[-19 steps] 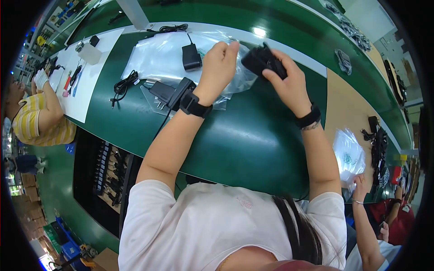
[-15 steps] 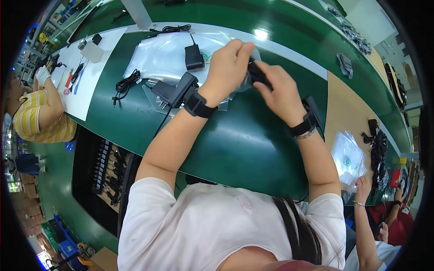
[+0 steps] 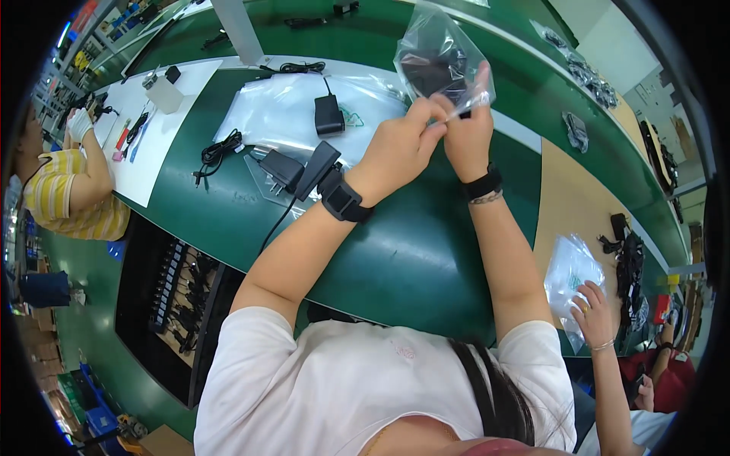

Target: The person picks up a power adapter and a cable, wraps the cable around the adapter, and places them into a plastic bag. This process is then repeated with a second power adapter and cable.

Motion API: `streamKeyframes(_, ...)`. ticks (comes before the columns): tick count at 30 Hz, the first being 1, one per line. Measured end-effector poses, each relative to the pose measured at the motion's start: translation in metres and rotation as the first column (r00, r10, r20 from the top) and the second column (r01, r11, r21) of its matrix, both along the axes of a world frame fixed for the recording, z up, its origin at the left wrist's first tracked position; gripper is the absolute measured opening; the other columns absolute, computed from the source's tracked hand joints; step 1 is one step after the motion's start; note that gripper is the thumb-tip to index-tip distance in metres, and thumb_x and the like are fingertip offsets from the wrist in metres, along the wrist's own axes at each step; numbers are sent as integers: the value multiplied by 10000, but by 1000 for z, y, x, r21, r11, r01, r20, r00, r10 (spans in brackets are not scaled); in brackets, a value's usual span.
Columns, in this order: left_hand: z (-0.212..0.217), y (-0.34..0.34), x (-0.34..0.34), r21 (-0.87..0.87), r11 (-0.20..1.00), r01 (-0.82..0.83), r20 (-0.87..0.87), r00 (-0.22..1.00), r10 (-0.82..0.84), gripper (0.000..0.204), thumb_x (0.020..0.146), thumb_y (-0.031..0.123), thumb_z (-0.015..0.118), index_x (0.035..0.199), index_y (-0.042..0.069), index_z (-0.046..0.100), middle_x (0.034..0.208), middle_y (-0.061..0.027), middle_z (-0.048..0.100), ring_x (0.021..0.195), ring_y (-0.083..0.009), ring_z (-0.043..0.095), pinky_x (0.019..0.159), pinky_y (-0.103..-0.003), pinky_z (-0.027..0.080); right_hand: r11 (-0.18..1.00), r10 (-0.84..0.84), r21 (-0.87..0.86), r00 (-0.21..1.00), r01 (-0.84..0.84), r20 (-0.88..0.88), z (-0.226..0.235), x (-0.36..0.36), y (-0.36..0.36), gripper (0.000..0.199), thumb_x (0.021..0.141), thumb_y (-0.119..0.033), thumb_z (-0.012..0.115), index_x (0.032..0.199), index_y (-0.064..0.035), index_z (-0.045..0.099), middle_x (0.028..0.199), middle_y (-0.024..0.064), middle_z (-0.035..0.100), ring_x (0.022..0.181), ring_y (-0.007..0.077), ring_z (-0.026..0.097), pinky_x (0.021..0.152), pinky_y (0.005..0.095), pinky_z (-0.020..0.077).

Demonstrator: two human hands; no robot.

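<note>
Stretched forward together, the left fingers [image 3: 426, 112] and right fingers [image 3: 482, 82] grip a clear bag [image 3: 441, 55] near its lower end.

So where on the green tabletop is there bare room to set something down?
Widest is the green tabletop between the left forearm and right forearm. A narrower strip lies between the white sheet and the coiled black cable. It's crowded left of the left hand: a black adapter on stacked clear bags, a pronged adapter nearer the person.

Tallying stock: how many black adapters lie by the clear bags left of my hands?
2 visible: one adapter atop the clear bags, another adapter just left of the wrist device. Others may be hidden.
</note>
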State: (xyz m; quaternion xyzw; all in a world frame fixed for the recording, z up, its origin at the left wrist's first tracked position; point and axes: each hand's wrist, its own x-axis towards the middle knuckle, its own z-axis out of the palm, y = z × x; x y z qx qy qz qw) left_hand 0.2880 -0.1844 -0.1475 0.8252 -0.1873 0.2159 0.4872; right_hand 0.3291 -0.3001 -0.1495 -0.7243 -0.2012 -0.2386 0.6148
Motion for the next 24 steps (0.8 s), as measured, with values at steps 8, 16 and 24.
streamKeyframes(8, 9, -11, -9, 10, 977, 215, 93, 972, -215, 261, 824, 125, 556, 1040, 73, 419, 598, -118, 538, 580, -316, 557, 548, -345, 428, 976, 216, 39, 969, -213, -117, -24, 16, 1, 735, 755, -110, 656, 1331, 38, 224, 1218, 199, 430, 1022, 249, 515, 841, 325, 442)
streamKeyframes(16, 27, 81, 50, 71, 784, -616, 660, 619, 426, 397, 832, 387, 528, 871, -7, 557, 673, -197, 572, 580, -373, 533, 605, -426, 441, 881, 458, 293, 822, -371, -337, 19, -3, -1, 629, 753, -196, 669, 1256, 20, 360, 932, 88, 540, 787, 131, 554, 526, 203, 453)
streamKeyframes(24, -28, 17, 16, 475, 826, -303, 433, 898, 81, 441, 913, 233, 377, 569, -4, 520, 602, -201, 544, 578, -380, 522, 530, -451, 408, 806, 334, 572, 915, -152, -227, 8, 4, 18, 533, 804, -81, 600, 1235, 46, 315, 1096, 138, 479, 904, 175, 532, 777, 278, 475)
